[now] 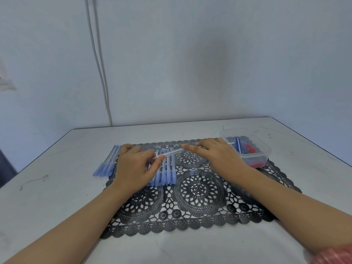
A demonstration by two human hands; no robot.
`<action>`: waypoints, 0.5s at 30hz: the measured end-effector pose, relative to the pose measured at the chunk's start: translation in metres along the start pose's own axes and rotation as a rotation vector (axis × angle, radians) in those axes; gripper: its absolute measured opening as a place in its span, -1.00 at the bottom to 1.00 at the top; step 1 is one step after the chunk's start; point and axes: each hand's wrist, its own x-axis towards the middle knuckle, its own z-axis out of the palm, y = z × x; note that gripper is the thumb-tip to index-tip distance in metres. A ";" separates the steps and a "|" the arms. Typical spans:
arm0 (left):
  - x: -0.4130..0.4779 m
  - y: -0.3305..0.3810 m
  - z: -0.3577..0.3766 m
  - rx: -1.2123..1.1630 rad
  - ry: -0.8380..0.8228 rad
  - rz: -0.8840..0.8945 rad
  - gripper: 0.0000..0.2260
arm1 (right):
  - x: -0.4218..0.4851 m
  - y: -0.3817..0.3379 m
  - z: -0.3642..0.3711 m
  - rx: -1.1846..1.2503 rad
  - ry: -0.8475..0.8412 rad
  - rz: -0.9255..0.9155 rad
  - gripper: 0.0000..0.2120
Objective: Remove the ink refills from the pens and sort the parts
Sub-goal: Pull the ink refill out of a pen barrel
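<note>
My left hand (133, 168) pinches one end of a clear pen barrel (169, 153), held between my hands over the black lace mat (200, 206). My right hand (219, 155) has its fingertips at the other end, but I cannot tell its grip. Blue pens (167, 173) lie under the left hand, and the parts container (266, 147) sits just beyond the right.

Two arms enter from the bottom edge of the frame. The left hand (133, 166) and right hand (219, 155) are bare, as are both forearms. In the lower right corner, a blurred pinkish-red sleeve (335, 256) with fine ribbed folds is bunched on the right arm.
</note>
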 end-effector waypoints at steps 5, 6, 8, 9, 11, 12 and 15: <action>0.001 0.000 -0.001 -0.019 0.006 0.005 -0.53 | -0.001 -0.002 0.000 0.032 0.036 -0.010 -0.29; 0.001 0.001 -0.001 -0.023 0.010 0.007 -0.52 | 0.000 -0.002 0.000 0.035 0.045 -0.006 -0.30; 0.001 0.001 -0.002 -0.027 0.013 0.014 -0.52 | 0.000 -0.003 0.000 0.038 0.061 -0.001 -0.31; 0.001 0.001 -0.002 -0.029 0.010 0.015 -0.52 | 0.000 -0.003 0.000 0.045 0.066 0.001 -0.28; 0.002 0.002 -0.002 -0.037 0.006 0.015 -0.52 | -0.001 -0.003 0.000 0.051 0.072 0.006 -0.24; 0.002 0.002 -0.003 -0.040 0.007 0.017 -0.51 | -0.001 -0.003 -0.001 0.050 0.078 0.006 -0.25; 0.002 0.003 -0.003 -0.043 0.010 0.029 -0.53 | 0.001 -0.005 0.000 0.055 0.102 -0.002 -0.31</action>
